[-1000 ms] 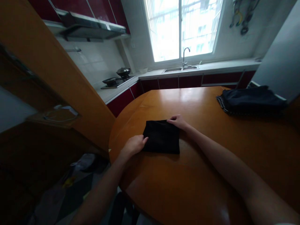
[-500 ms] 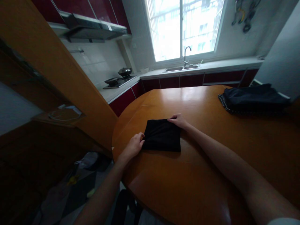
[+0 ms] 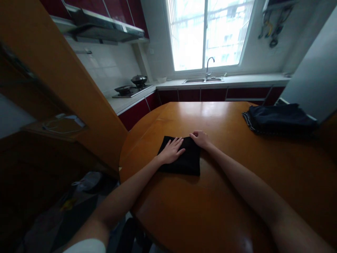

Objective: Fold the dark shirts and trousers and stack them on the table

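Left hand (image 3: 171, 153) spread flat on black cloth (image 3: 188, 164)

The cloth lies on the table (image 3: 205, 211); my right hand (image 3: 200, 138) curls at its far right corner, pinching or not I can't tell. I'd press the palm evenly, anchoring that corner against creases.

White short sleeve (image 3: 86, 246) with curved edge, left arm (image 3: 102, 221), bare forearms (image 3: 131, 189), slim bare fingers (image 3: 179, 142)

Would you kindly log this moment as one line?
left hand: spread on black cloth | right hand: at cloth's far right corner | wooden table: under cloth | dark fabric: farther right
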Action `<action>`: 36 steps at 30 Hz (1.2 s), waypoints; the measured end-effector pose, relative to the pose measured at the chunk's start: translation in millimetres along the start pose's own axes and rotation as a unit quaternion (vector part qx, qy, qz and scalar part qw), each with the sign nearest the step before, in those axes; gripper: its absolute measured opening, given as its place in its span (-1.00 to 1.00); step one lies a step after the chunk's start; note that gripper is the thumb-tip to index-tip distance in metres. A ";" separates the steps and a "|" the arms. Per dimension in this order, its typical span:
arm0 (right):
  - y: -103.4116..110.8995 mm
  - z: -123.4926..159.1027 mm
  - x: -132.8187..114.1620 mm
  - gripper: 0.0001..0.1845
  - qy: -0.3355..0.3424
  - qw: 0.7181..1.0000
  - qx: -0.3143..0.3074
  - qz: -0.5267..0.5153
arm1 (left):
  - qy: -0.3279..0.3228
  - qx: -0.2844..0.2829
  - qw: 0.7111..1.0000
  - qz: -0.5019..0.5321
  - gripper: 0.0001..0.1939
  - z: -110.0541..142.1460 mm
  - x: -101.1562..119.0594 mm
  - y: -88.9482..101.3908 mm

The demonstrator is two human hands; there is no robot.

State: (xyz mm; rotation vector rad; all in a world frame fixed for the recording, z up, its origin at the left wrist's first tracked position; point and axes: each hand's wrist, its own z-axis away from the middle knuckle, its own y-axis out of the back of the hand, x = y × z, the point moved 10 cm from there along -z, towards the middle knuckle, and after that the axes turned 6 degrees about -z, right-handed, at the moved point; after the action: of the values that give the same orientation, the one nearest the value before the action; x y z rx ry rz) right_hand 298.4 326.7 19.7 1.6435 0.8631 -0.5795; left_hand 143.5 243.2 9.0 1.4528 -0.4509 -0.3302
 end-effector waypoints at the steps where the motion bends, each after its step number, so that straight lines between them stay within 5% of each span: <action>1: 4.8 -1.6 2.6 -0.68 -0.004 1.000 0.011 0.012 | 0.007 0.005 1.000 0.001 -0.30 1.0 -4.1 -2.2; 5: 37.7 3.9 1.1 -0.72 0.007 0.993 0.095 0.076 | 0.025 0.016 1.000 0.003 -0.30 3.0 -8.2 -1.8; 8: 52.3 36.5 -32.4 -0.68 0.090 0.984 0.134 0.072 | 0.027 0.022 0.999 0.005 -0.32 1.8 -6.1 0.9; 10: 43.7 71.7 -65.0 -0.66 0.171 0.979 0.096 0.049 | 0.027 0.023 0.999 0.007 -0.32 1.2 -6.4 0.4; 13: 4.6 131.9 -104.0 -0.55 0.290 0.953 -0.056 0.063 | 0.017 0.026 0.999 0.008 -0.33 0.7 -6.8 -2.6; 16: -20.2 168.6 -101.2 -0.31 0.298 0.937 -0.144 0.107 | 0.025 0.042 0.999 0.008 -0.36 0.6 -12.1 -4.0; 22: -12.9 189.4 -75.8 -0.20 0.240 0.951 -0.152 0.122 | 0.105 0.059 0.992 0.028 -0.39 0.1 -41.2 1.8; 26: 1.5 171.6 -81.3 -0.47 0.207 0.971 -0.101 0.057 | 0.127 0.062 0.990 0.027 -0.39 1.6 -47.2 13.3; 30: -3.2 116.2 -81.4 -0.44 0.196 0.977 -0.047 0.070 | 0.034 0.082 0.996 0.013 -0.38 6.1 -13.1 19.8; 36: -27.8 51.2 -32.4 -0.48 0.129 0.978 -0.092 0.134 | 0.001 0.029 0.999 0.013 -0.38 14.6 8.7 4.9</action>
State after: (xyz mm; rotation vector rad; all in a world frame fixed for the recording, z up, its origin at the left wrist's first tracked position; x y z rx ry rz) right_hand 260.3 272.2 14.8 1.6499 0.8341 -0.0962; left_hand 143.8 226.7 15.5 1.5027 -0.4818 -0.2969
